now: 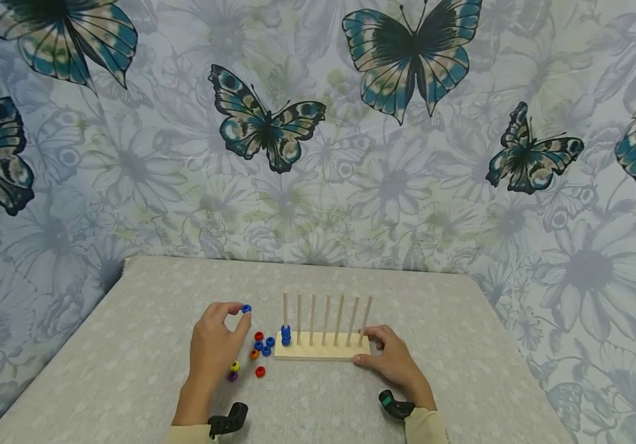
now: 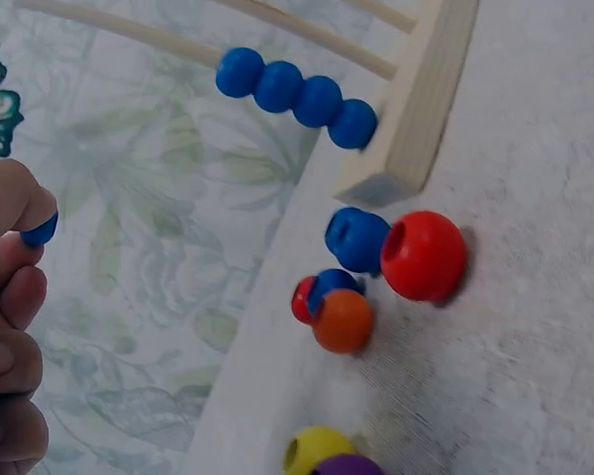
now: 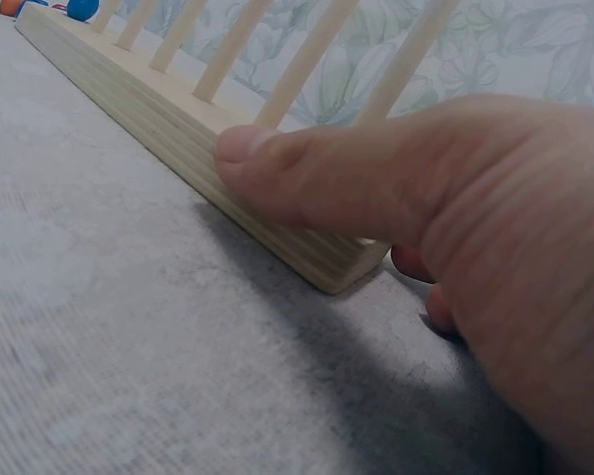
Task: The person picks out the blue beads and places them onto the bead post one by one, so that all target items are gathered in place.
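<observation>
— Over at the left: left hand [image 1: 214, 345] pinching a blue bead [image 1: 246, 308] between thumb and fingertip, raised above the surface [image 1: 129, 370], just left of the rack [image 1: 322, 346]. Best kept hole-down, lined up over a peg before lowering; no forcing.

— And the loose beads [image 1: 257, 356]?

— Small, round, glossy, drilled through: red, blue, orange, yellow, purple, clustered between hand and rack. Four blue ones [image 2: 297, 94] already stacked on the leftmost peg [image 1: 285, 317].

— Further right?

— Pale wooden base, square-edged, plain slim dowels upright. Right hand [image 1: 392, 361] gripping the base's right end, thumb [image 3: 307, 178] laid along its front edge. Worth holding firm. Underneath, soft grey nubbly cloth.
</observation>
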`<act>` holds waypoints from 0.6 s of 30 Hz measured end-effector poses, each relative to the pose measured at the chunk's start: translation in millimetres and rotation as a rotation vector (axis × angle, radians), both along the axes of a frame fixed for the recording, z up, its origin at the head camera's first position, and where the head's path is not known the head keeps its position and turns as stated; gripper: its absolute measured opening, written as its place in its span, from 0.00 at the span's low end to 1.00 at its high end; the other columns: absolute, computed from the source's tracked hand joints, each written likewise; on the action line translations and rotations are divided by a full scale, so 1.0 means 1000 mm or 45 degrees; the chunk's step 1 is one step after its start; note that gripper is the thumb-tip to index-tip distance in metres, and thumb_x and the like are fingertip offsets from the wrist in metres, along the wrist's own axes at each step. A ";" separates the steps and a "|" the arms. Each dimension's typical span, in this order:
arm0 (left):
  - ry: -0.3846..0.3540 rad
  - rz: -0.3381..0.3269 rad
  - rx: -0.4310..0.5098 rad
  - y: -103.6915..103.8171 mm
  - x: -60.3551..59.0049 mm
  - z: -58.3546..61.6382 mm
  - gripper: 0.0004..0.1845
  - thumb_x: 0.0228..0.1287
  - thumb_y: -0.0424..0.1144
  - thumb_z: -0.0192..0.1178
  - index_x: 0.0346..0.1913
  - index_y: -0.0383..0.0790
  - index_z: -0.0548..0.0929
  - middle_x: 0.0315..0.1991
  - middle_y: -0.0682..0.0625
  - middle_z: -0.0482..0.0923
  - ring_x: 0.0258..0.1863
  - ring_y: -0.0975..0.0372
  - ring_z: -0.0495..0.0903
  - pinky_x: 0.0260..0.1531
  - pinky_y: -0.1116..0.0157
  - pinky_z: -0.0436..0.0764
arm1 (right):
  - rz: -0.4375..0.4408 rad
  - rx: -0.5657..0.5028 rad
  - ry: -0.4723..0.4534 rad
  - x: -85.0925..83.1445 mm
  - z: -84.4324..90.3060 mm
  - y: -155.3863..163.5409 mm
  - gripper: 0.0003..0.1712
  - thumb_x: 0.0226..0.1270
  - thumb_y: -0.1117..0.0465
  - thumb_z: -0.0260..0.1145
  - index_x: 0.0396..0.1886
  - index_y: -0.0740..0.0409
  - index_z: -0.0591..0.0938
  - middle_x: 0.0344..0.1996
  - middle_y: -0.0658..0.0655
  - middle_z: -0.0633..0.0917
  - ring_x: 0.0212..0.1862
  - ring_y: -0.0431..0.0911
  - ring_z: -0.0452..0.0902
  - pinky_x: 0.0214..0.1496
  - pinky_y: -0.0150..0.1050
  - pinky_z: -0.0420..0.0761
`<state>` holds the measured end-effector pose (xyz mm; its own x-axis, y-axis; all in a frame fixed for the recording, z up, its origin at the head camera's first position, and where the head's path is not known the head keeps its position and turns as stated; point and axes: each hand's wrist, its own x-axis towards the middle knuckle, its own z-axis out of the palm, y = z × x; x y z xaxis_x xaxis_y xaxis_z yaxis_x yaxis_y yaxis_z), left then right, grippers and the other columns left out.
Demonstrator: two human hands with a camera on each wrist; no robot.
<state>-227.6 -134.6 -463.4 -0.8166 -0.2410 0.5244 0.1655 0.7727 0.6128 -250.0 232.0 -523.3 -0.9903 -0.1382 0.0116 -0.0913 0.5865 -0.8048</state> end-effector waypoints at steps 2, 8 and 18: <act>0.014 0.003 -0.006 0.002 0.001 0.004 0.11 0.61 0.45 0.70 0.43 0.44 0.88 0.41 0.51 0.83 0.35 0.57 0.82 0.34 0.59 0.80 | 0.000 0.003 -0.002 0.000 -0.001 -0.001 0.34 0.46 0.44 0.83 0.55 0.40 0.83 0.45 0.46 0.79 0.43 0.43 0.67 0.46 0.36 0.69; 0.093 -0.092 -0.006 0.007 0.001 0.019 0.10 0.60 0.44 0.72 0.43 0.46 0.87 0.40 0.53 0.83 0.24 0.65 0.70 0.25 0.69 0.73 | -0.017 0.016 -0.014 0.000 -0.002 -0.002 0.33 0.47 0.44 0.82 0.56 0.39 0.83 0.46 0.46 0.79 0.43 0.43 0.67 0.46 0.36 0.68; 0.204 -0.170 -0.035 0.011 -0.006 0.042 0.11 0.58 0.43 0.73 0.42 0.46 0.88 0.39 0.54 0.83 0.19 0.68 0.65 0.19 0.70 0.69 | -0.022 0.007 -0.036 0.001 0.003 -0.004 0.33 0.47 0.45 0.82 0.56 0.40 0.83 0.47 0.47 0.80 0.44 0.43 0.67 0.47 0.37 0.68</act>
